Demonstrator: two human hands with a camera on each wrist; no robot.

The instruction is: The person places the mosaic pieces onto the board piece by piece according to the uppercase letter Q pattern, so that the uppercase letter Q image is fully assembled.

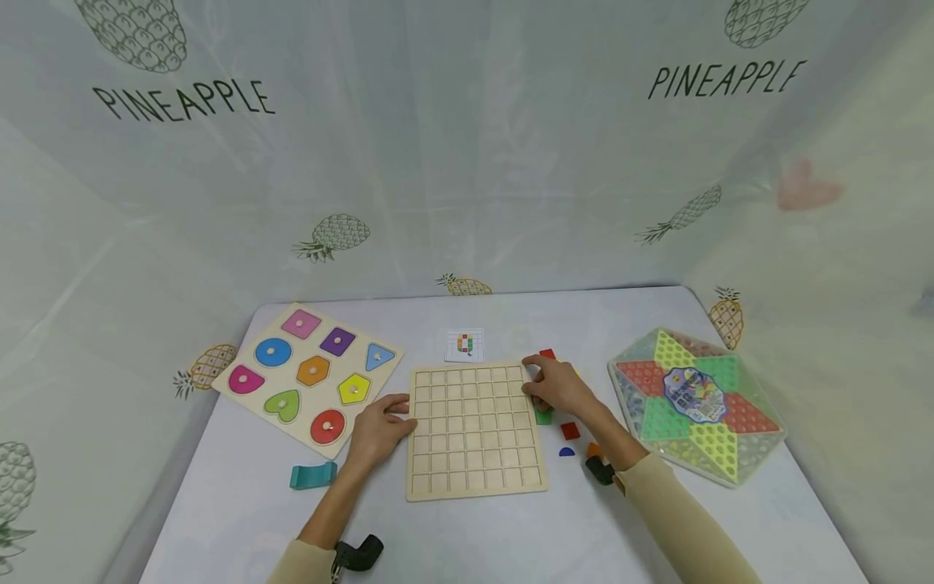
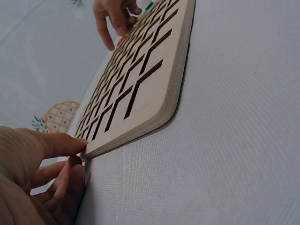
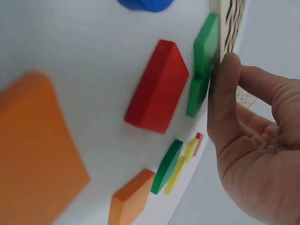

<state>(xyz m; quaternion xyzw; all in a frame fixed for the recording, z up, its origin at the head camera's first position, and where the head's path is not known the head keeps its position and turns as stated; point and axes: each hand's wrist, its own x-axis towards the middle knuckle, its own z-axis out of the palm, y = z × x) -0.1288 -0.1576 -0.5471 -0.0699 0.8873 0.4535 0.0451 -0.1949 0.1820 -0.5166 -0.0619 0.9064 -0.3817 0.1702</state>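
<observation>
A person's left hand [image 1: 378, 432] and right hand [image 1: 560, 388] pinch opposite edges of a wooden grid board [image 1: 474, 430] mid-table [image 1: 452, 543], a two-sided hold that likely keeps it steady; a pattern card [image 1: 464, 345] lies just beyond, apparently for easy viewing.

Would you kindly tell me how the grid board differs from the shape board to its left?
The grid board is divided into uniform, empty square cells; the shape board carries nine brightly coloured, varied shapes. The grid board lies roughly straight to the table's far edge, while the shape board is turned diagonally. Both are flat and pale.
</observation>
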